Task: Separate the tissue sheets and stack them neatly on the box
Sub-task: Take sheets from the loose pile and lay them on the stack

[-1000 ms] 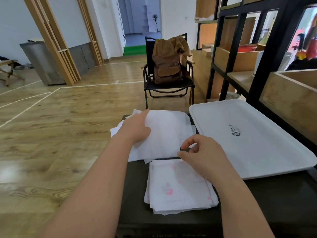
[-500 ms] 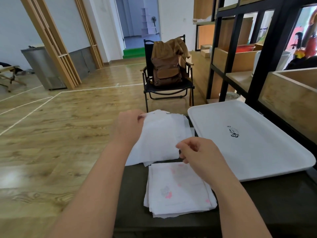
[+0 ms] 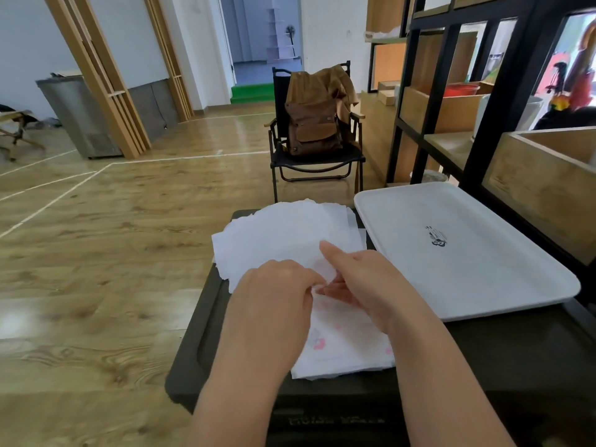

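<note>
Wood-plank floor (image 3: 96, 253) with white lines fills the left. On the dark box (image 3: 206, 343), loose tissue sheets (image 3: 283, 240) spread at the far edge; the left hand (image 3: 277, 295) and right hand (image 3: 364, 282) pinch a sheet over the near printed stack (image 3: 342, 353). Behind stands a chair (image 3: 316, 159) carrying a brown backpack (image 3: 314, 124). A white tray (image 3: 458, 253) covers the box's right side, with shelving (image 3: 516, 91) beyond.
</note>
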Action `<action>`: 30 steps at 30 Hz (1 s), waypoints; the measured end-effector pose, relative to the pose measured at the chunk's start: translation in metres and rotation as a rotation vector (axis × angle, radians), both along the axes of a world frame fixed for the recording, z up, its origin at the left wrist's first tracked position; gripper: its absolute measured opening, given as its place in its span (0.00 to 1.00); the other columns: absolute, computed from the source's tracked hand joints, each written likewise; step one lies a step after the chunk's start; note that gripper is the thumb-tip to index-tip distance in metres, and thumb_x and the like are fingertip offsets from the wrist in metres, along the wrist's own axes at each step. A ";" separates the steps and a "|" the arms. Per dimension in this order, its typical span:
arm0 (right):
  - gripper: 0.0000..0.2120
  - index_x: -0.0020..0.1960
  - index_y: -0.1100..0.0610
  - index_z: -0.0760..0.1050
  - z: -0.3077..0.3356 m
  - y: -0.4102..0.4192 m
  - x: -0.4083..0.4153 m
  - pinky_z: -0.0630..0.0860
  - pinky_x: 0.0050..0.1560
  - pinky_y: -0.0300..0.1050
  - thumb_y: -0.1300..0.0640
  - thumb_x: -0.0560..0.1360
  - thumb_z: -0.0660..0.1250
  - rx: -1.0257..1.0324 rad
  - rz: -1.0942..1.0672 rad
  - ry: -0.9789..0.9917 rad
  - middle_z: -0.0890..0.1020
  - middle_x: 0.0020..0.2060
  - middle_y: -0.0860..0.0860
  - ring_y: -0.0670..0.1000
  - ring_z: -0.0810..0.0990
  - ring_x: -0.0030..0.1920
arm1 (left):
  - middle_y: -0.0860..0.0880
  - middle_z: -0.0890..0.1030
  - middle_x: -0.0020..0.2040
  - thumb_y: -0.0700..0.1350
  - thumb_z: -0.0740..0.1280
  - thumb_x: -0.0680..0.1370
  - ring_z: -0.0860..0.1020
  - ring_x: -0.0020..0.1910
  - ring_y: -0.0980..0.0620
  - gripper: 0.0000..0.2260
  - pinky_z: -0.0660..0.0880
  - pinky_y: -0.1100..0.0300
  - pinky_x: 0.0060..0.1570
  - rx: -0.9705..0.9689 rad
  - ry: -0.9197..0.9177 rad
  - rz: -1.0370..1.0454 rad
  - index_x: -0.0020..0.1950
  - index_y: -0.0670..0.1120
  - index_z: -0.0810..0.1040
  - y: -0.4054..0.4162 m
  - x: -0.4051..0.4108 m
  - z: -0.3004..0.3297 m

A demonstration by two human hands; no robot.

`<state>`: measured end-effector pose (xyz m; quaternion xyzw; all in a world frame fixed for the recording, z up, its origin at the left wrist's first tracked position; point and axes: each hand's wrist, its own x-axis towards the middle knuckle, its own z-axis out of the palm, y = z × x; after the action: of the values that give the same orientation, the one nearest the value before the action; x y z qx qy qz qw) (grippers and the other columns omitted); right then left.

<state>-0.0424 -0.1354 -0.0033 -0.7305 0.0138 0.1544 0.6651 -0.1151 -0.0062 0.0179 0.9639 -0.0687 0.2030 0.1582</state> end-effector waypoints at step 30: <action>0.12 0.48 0.52 0.85 0.020 -0.028 -0.014 0.82 0.44 0.43 0.52 0.66 0.70 0.440 0.032 -0.177 0.86 0.49 0.53 0.52 0.85 0.49 | 0.56 0.84 0.43 0.70 0.59 0.73 0.82 0.42 0.60 0.21 0.74 0.59 0.45 -1.061 0.190 0.260 0.53 0.56 0.77 0.031 0.025 -0.030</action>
<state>-0.0561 -0.1634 0.0172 -0.5788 -0.0902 0.0993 0.8043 -0.0904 0.0247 -0.0125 0.7667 0.1772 0.1396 0.6011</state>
